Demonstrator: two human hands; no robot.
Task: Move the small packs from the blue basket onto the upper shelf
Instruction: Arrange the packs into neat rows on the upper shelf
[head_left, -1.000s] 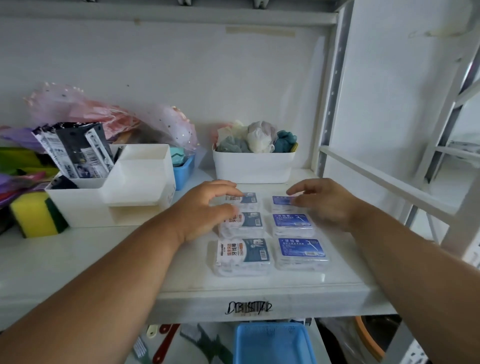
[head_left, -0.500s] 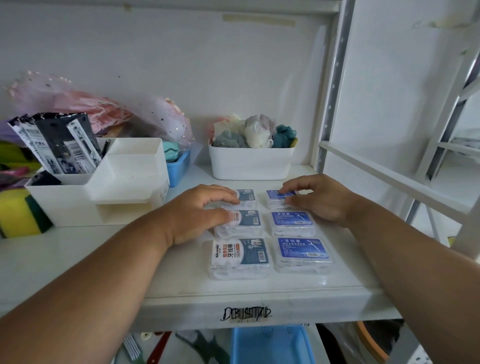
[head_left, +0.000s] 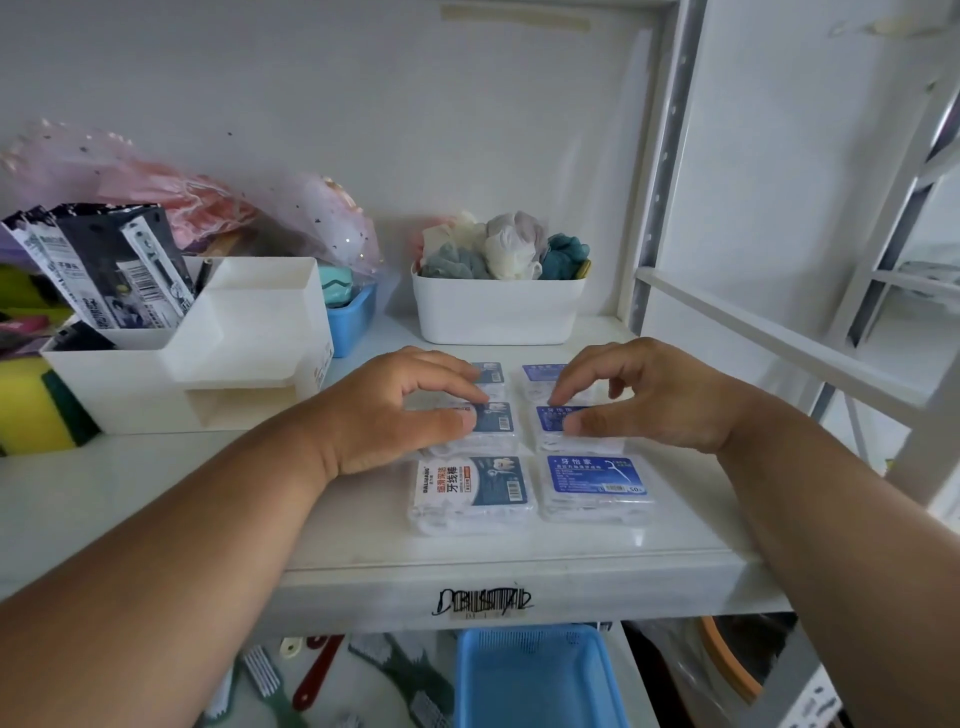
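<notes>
Several small clear packs with blue labels lie in two rows on the white upper shelf (head_left: 519, 566). The nearest left pack (head_left: 472, 493) and nearest right pack (head_left: 596, 487) lie uncovered. My left hand (head_left: 395, 415) hovers over the middle left pack (head_left: 496, 418), fingers curled with thumb and fingertips touching its edges. My right hand (head_left: 649, 397) arches over the middle right pack (head_left: 553, 418), fingertips on it. The far packs (head_left: 537, 373) peek out behind my fingers. The blue basket (head_left: 540, 675) sits on the shelf below and looks empty.
A white stepped organiser (head_left: 208, 353) holding dark sachets stands at the left, beside a yellow sponge (head_left: 31, 410). A white bin of cloth items (head_left: 498, 306) sits at the back, with a small blue tub (head_left: 353, 317) beside it. The shelf upright (head_left: 660, 182) rises at the right.
Both hands have drawn back from the far packs to the middle packs, with the fingers lifted and arched. The camera has tilted slightly upward.
</notes>
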